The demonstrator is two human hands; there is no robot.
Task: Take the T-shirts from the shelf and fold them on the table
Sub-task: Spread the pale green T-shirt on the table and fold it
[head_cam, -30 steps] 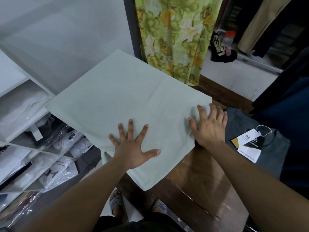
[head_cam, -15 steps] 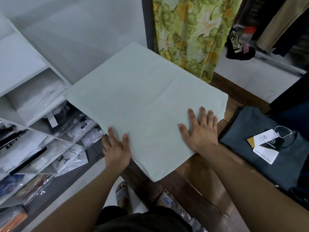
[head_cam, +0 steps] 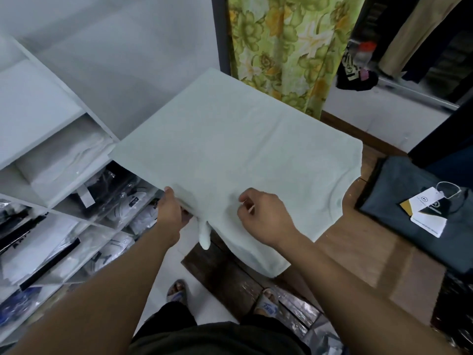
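A pale mint T-shirt (head_cam: 230,155) lies spread flat over the wooden counter (head_cam: 358,242), its left edge reaching past the counter's side toward the white shelf (head_cam: 51,139) and a small tail of cloth drooping off the near edge. The left hand (head_cam: 170,208) grips the shirt's near left edge, thumb on top and fingers tucked underneath (those fingers are hidden by the cloth). The right hand (head_cam: 263,213) sits on the shirt just right of the left hand, fingers curled and pinching up a little of the fabric. On the counter well to the right of the mint shirt rests a folded grey T-shirt (head_cam: 414,208) with paper tags (head_cam: 427,213) lying on it. Bagged garments (head_cam: 117,201) fill the shelf's lower compartments, left of the mint shirt. A green floral curtain (head_cam: 286,47) hangs beyond its far edge.
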